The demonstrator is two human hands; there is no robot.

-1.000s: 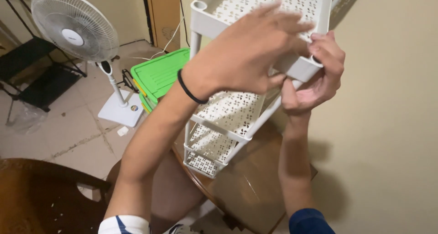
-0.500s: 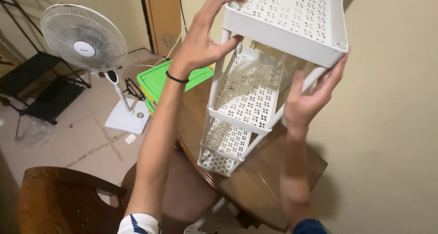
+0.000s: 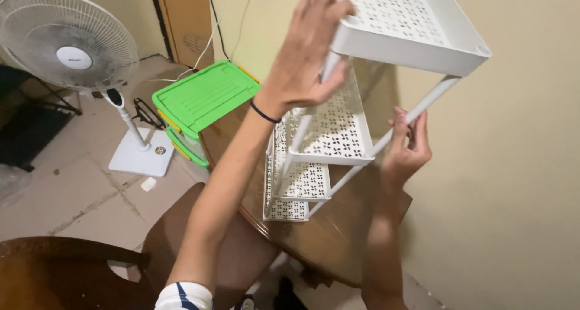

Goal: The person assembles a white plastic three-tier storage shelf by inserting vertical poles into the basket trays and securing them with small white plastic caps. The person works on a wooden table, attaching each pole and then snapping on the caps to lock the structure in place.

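A white plastic shelf rack with several perforated tiers leans tilted on a round wooden table. My left hand grips the near left corner of the top tier, thumb below the rim and a black band on the wrist. My right hand is closed around the rack's thin front right post, a little below the top tier. The lower tiers slope down toward the tabletop.
A white pedestal fan stands on the tiled floor at left. A green-lidded storage box sits beside the table. A brown wooden chair is at bottom left. A beige wall runs along the right.
My left hand shifted from the top tier's front to its left corner. My right hand slid down onto the front post. The rack has turned and tipped further.
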